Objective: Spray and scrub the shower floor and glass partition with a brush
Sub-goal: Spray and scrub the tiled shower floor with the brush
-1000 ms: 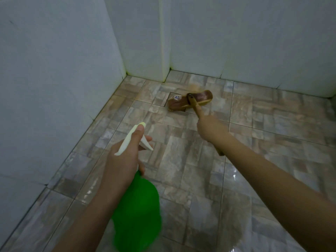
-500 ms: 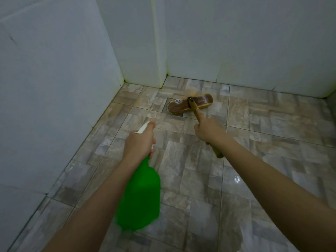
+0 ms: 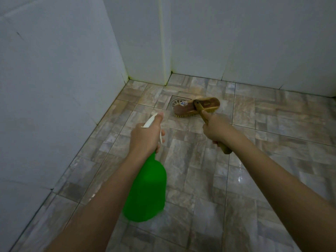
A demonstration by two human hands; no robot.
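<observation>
**Bottle and brush both aimed at the drain corner**

Nearest me, the shower floor (image 3: 272, 146) shows a wet sheen on the tiles at the right, so I judge that patch already dealt with. Above it hangs the green spray bottle (image 3: 147, 190), body tipped back toward the person. The left hand (image 3: 145, 137) grips its neck with the thumb laid along the white nozzle (image 3: 150, 121), which points at the dry tiles ahead, ready for a squirt where the bristles are headed.

Just beyond, the right hand (image 3: 215, 127) is wrapped round the wooden handle, forefinger stretched along it, likely to press the head down. The brush (image 3: 197, 106) lies bristles-down on the floor, its left end touching the round drain (image 3: 179, 101).

Farthest off, white tiled walls (image 3: 54, 88) meet in the corner. No glass partition is in sight from here.
</observation>
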